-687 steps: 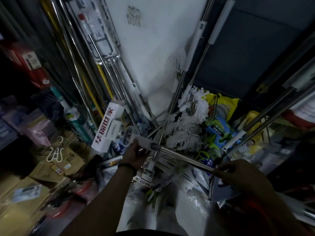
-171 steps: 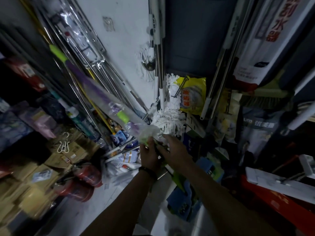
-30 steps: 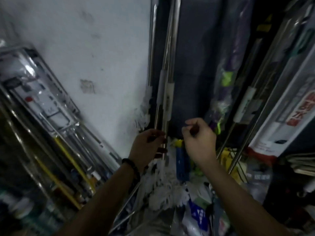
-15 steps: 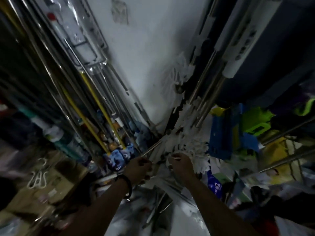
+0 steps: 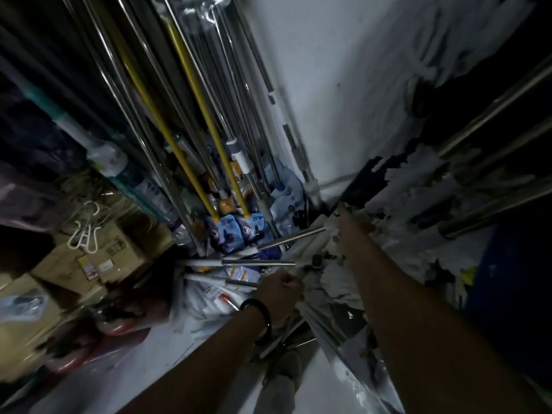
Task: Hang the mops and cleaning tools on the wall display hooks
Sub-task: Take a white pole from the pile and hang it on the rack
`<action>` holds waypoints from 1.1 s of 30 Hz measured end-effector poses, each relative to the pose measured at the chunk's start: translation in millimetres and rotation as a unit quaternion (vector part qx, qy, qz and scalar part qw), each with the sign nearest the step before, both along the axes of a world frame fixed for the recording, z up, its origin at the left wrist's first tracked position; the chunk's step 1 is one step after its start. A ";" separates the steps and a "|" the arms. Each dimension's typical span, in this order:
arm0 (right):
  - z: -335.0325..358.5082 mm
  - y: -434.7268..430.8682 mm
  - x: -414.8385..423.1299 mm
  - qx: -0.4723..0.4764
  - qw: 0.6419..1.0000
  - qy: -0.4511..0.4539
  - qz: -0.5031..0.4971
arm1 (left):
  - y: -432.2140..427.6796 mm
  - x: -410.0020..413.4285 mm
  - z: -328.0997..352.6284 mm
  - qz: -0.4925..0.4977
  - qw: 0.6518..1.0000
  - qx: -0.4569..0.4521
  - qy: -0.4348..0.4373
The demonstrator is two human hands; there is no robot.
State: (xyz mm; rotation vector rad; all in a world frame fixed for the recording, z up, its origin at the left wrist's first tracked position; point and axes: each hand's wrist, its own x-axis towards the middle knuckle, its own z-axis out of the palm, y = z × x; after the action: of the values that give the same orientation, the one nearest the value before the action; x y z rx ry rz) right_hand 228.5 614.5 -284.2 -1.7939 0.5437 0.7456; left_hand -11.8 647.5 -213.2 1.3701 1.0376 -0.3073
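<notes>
I look down at a heap of mops at the foot of the white wall (image 5: 334, 85). My right hand (image 5: 351, 227) reaches into the white string mop heads (image 5: 397, 204) and closes on the white end of a steel mop handle (image 5: 291, 237) that slants down to the left. My left hand (image 5: 280, 291), with a black wristband, is a closed fist around a thin handle lying lower in the heap; its fingers hide the grip. More steel handles (image 5: 257, 262) lie crosswise between my hands.
Yellow poles (image 5: 191, 162) and many steel poles hang or lean at the upper left, ending in blue packaged heads (image 5: 236, 231). Cardboard boxes (image 5: 89, 258) with white hangers (image 5: 85, 231) stand at the left. Steel poles (image 5: 493, 109) cross the upper right. A blue block (image 5: 507, 279) stands at the right.
The view has dropped from the hanging poles to the heap on the floor. Both hands came down from the wall; the right hand has since pushed further forward into the mop strings.
</notes>
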 end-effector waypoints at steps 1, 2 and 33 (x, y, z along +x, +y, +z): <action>-4.2 3.1 7.1 -0.003 1.000 -0.004 -0.023 | -2.5 -0.2 -7.4 -0.002 1.000 -0.005 0.005; -7.1 5.6 11.2 -0.003 0.999 0.004 -0.037 | -4.7 0.4 -14.4 0.001 1.000 -0.014 0.008; 5.2 19.0 -46.0 0.216 0.962 0.008 -0.164 | -15.8 -24.8 -30.6 0.097 0.991 -0.087 0.043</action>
State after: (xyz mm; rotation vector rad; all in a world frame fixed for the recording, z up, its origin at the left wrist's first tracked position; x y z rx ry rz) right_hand 182.5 633.6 -279.0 -1.2548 0.6167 0.5943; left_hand -36.6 631.6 -243.8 1.0989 1.1775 -0.3061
